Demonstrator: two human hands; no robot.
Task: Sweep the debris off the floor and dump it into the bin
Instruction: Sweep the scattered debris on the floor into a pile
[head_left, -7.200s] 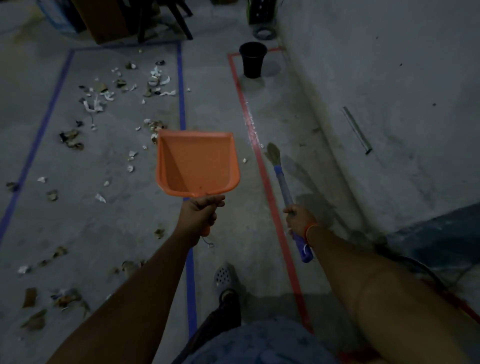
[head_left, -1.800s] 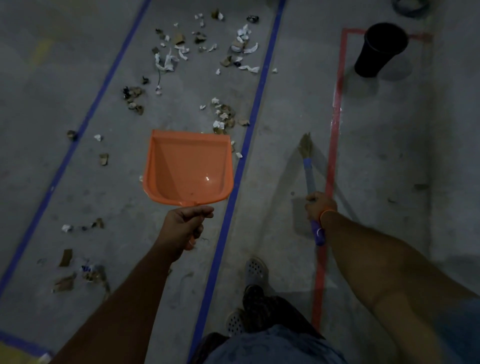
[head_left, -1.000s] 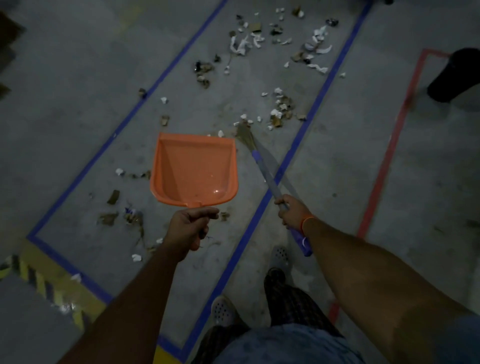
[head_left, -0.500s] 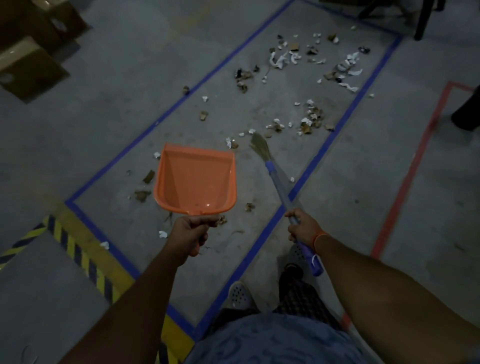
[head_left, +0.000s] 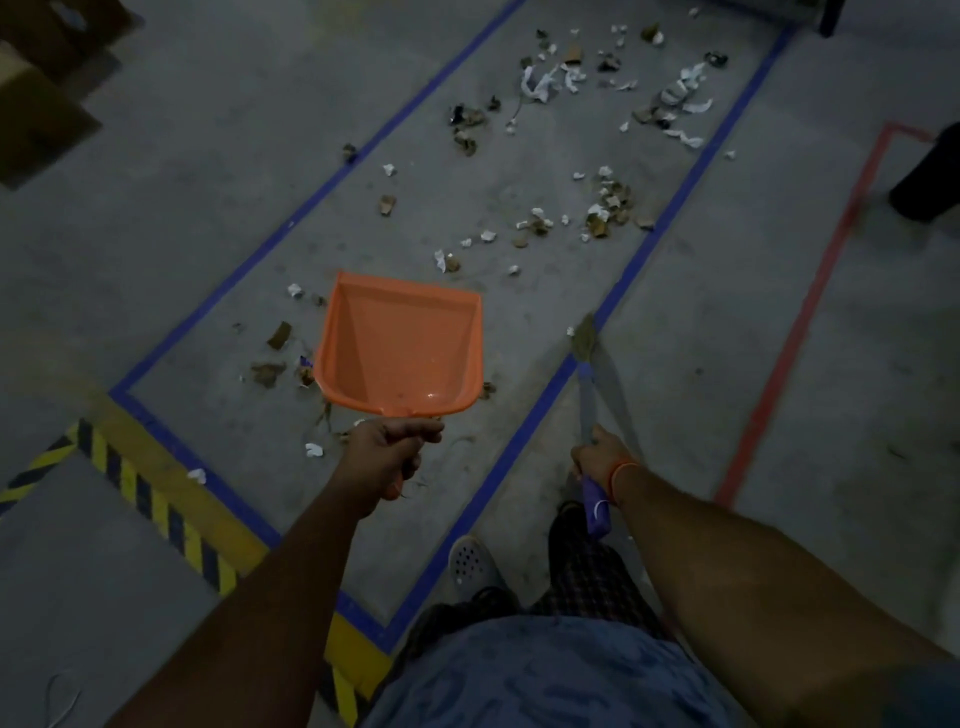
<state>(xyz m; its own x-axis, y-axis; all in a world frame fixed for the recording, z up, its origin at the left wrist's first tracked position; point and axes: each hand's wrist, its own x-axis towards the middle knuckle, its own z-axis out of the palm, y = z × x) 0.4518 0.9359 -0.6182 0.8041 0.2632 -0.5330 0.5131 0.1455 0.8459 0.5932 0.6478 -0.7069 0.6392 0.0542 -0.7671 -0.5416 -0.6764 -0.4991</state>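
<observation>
The left hand (head_left: 387, 457) is gripping the handle of the orange dustpan (head_left: 399, 345), fingers curled tight round it, and is holding the empty pan up off the floor at centre frame. The right hand (head_left: 597, 453) is wrapped round the purple-handled broom (head_left: 586, 387), whose bristle tip is sitting on the blue tape line (head_left: 524, 426) right of centre. The debris (head_left: 602, 205) — torn paper and brown scraps — is lying scattered along the taped lane, thickest toward the upper right, with a few bits beside and below the pan. The black bin (head_left: 930, 182) is showing only as a dark shape at the right edge, well apart from the scraps.

The risks I am seeing: light paper flicking past the pan or over the tape if the strokes are hard, scraps sliding under the lip if the pan is not lying flat — and the dim light hiding small pieces, such as those near the striped hazard tape (head_left: 156, 499) at lower left.
</observation>
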